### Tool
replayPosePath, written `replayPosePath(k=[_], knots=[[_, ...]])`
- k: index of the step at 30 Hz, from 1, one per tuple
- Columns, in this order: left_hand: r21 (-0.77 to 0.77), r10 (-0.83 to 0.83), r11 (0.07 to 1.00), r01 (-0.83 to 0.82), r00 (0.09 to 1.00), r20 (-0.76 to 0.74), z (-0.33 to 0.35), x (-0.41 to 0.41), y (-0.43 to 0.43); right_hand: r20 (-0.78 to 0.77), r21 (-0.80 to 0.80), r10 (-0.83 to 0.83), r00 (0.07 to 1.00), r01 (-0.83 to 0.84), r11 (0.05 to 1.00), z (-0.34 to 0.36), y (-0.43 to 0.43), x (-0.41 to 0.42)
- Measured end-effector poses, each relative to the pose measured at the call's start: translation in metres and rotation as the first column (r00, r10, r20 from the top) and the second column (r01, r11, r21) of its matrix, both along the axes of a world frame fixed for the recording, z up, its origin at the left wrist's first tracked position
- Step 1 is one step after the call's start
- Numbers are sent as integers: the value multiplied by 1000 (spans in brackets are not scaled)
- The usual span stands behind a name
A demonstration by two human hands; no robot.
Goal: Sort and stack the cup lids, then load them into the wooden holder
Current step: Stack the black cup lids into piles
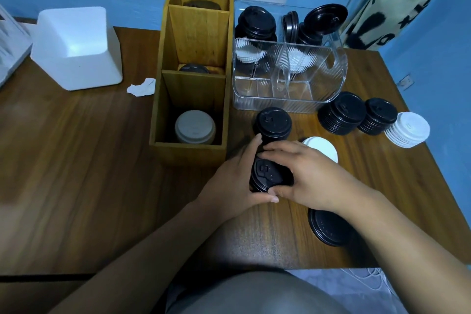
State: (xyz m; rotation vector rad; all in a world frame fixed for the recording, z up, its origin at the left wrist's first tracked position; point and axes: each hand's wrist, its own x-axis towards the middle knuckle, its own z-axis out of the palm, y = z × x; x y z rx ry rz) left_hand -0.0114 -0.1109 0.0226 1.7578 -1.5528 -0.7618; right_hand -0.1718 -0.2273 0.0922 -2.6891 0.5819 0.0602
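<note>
Your left hand (234, 181) and right hand (311, 173) both curl their fingers round a short black lid stack (267, 173), top face up, axis roughly upright. The wooden holder (188, 153) stands at ten o'clock from it, nearer your left hand. A second black stack (274, 122) sits at twelve.

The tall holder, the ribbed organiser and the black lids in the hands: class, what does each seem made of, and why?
Tall holder: wood, matte, grain visible. Ribbed organiser: clear plastic, probably; see-through and glossy. Black lids: likely thin moulded plastic; faint sheen, embossed marks.
</note>
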Motion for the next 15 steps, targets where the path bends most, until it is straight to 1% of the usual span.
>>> replayPosePath(k=[4,7,10,15], knots=[[-17,-20,1000,22,998,66,-2,0,-1,-32,-49,3,999,-5,999,-1,2,0],[-40,-11,999,17,990,139,-1,-2,-1,-74,-11,0,997,0,1000,2,-2,5],[-54,7,999,1,991,133,-1,-2,0,-124,25,18,992,-15,1000,7,-6,9],[-42,23,999,-18,993,114,-3,-3,-1,-115,68,-1,993,9,998,6,-5,9]])
